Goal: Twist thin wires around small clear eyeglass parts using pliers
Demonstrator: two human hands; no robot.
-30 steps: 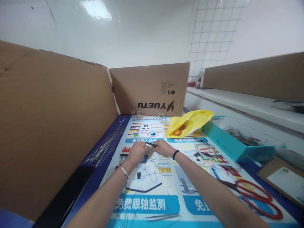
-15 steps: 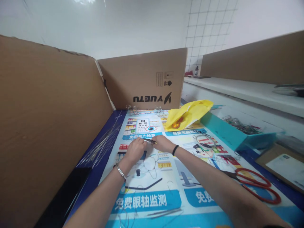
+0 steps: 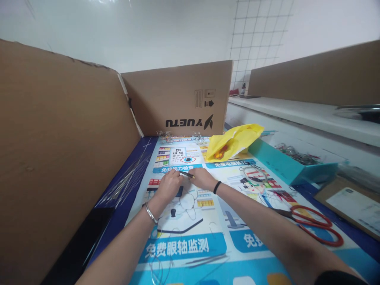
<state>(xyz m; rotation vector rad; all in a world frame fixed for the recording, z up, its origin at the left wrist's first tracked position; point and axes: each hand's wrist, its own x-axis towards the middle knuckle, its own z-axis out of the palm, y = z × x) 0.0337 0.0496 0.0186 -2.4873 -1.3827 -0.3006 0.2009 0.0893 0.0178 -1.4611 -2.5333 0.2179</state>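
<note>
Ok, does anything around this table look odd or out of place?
The YUETU lettering on the rear cardboard panel is upside down. Thin strands lie crisscrossed on the blue surface at left, looking slightly untidy. I see no spill.

Illumination diffuse, cool, moderate; glare clipped at the top edge on the glossy wall (image 3: 178, 31), left cardboard panel (image 3: 62, 122) dim, rear cardboard panel (image 3: 175, 95) shaded toward its left corner. Wide-angle distortion marked, forearms (image 3: 126, 237) stretched toward the bottom margin. Slight softness overall; loose wires (image 3: 126, 182) smear together, slim dark tool (image 3: 186, 174) lacks crisp edges, fine print on the rear panel illegible.
</note>
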